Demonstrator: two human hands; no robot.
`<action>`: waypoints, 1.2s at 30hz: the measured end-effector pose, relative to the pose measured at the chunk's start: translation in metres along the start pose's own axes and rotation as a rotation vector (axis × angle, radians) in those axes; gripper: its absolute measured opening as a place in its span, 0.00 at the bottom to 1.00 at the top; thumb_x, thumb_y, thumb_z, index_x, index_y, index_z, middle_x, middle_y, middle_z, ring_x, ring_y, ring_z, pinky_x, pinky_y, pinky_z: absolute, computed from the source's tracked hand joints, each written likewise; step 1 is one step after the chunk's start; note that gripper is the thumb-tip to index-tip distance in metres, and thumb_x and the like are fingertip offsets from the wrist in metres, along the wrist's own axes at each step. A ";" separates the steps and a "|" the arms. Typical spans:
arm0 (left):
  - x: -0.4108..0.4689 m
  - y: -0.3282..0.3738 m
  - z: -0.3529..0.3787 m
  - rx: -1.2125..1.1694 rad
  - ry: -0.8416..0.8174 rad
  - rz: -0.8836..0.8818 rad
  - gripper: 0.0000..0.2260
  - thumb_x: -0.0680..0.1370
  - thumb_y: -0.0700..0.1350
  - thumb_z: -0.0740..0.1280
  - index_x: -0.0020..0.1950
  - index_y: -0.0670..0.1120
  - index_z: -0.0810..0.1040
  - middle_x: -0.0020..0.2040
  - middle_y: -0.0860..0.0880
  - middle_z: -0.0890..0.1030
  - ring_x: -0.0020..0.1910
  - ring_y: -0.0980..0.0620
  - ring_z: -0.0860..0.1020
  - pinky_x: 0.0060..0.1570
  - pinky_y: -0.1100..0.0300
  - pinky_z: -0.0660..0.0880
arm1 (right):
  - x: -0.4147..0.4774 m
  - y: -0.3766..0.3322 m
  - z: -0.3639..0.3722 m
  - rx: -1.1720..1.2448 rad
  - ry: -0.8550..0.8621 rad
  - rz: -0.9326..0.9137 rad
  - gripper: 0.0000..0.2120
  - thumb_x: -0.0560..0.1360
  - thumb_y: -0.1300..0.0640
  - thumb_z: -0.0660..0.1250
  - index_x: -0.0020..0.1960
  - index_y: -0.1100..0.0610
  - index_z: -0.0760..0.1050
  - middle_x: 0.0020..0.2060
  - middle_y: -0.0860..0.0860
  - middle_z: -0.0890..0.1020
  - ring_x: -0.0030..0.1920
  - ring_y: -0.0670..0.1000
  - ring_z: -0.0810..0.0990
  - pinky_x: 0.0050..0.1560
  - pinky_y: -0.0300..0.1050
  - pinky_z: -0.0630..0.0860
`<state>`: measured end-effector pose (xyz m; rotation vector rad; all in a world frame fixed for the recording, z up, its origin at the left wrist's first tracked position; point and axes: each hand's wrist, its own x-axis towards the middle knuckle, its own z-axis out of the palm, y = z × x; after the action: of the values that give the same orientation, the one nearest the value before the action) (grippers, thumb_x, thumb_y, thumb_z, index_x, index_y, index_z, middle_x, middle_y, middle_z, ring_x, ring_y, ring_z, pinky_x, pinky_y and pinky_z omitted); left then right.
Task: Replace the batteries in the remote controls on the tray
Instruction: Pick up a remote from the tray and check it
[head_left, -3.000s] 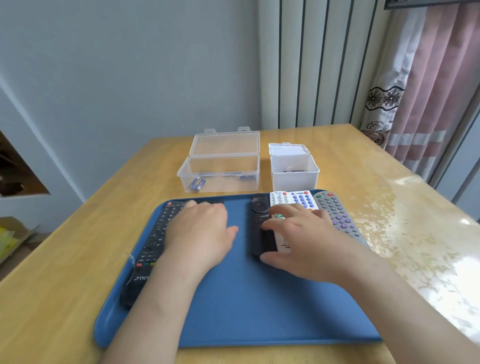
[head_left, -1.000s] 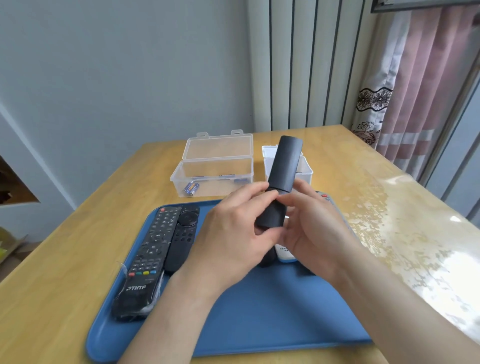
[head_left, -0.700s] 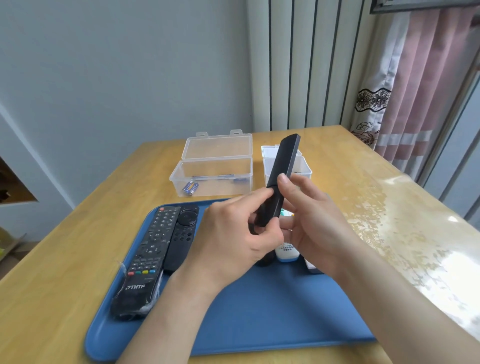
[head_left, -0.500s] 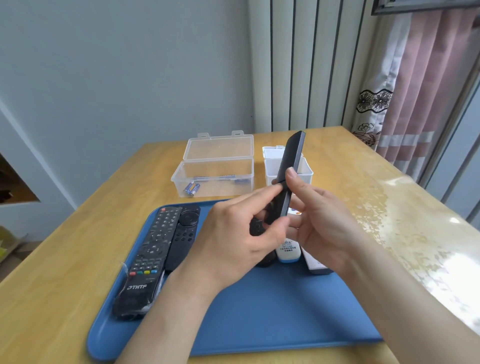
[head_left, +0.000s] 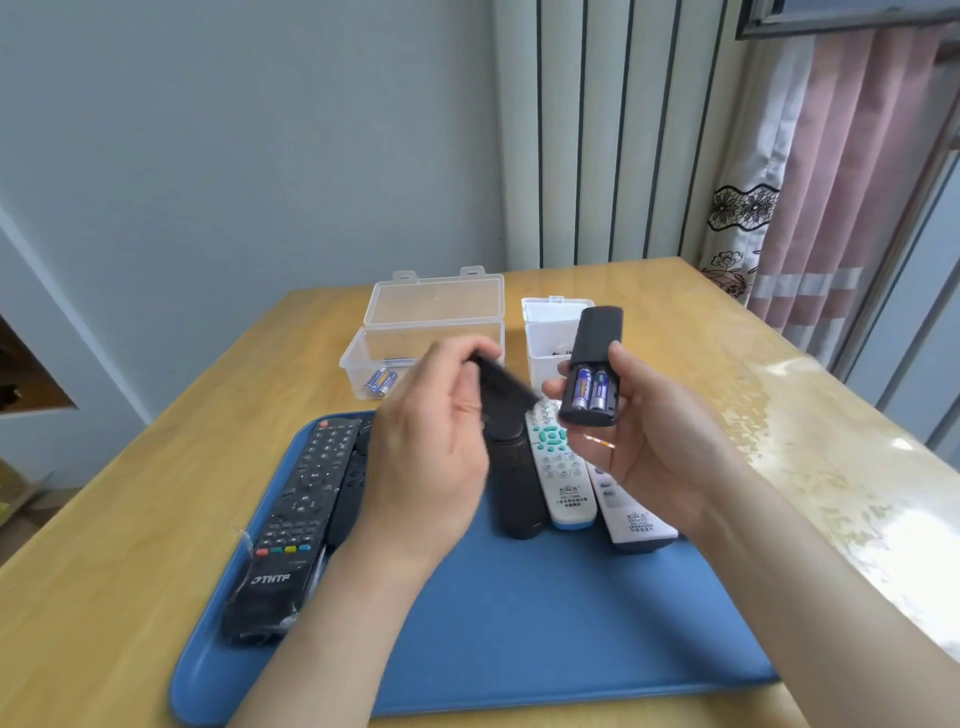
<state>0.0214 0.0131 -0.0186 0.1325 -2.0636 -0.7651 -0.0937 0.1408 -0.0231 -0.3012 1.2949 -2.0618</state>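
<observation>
The head camera shows the right hand (head_left: 660, 441) with its fingers curled round a black remote (head_left: 595, 338), held up above the blue tray (head_left: 519, 623). Its back is open and 2 batteries (head_left: 591, 389) sit inside. The left hand (head_left: 431, 467) pinches a blurry black piece (head_left: 501, 387), maybe the lid.

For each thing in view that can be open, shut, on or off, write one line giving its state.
held black remote: in right hand, back open, two batteries in.
battery cover: off, pinched in left hand.
clear box: lid open.
white box: lid open.
</observation>
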 end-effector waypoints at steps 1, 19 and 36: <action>0.003 -0.001 -0.005 -0.017 -0.045 -0.060 0.10 0.82 0.46 0.56 0.49 0.53 0.77 0.36 0.60 0.76 0.35 0.61 0.74 0.36 0.66 0.72 | 0.001 0.000 -0.001 -0.009 0.032 -0.007 0.21 0.82 0.48 0.59 0.63 0.64 0.77 0.44 0.56 0.85 0.35 0.49 0.82 0.29 0.39 0.76; 0.001 0.014 -0.010 -0.251 -0.296 -0.191 0.01 0.70 0.43 0.69 0.40 0.49 0.79 0.38 0.52 0.81 0.39 0.51 0.78 0.37 0.56 0.76 | -0.010 0.006 0.011 -0.132 -0.131 -0.056 0.20 0.83 0.48 0.55 0.58 0.64 0.76 0.36 0.56 0.82 0.32 0.53 0.82 0.27 0.44 0.77; -0.006 0.008 0.004 0.094 -0.196 0.129 0.10 0.69 0.38 0.69 0.47 0.47 0.72 0.42 0.53 0.76 0.42 0.52 0.74 0.42 0.63 0.70 | -0.011 0.014 0.018 -0.184 -0.151 -0.071 0.18 0.83 0.52 0.58 0.52 0.65 0.79 0.44 0.63 0.83 0.44 0.60 0.79 0.51 0.65 0.76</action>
<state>0.0237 0.0237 -0.0197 -0.0238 -2.2701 -0.6223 -0.0704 0.1309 -0.0251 -0.5815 1.4004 -1.9388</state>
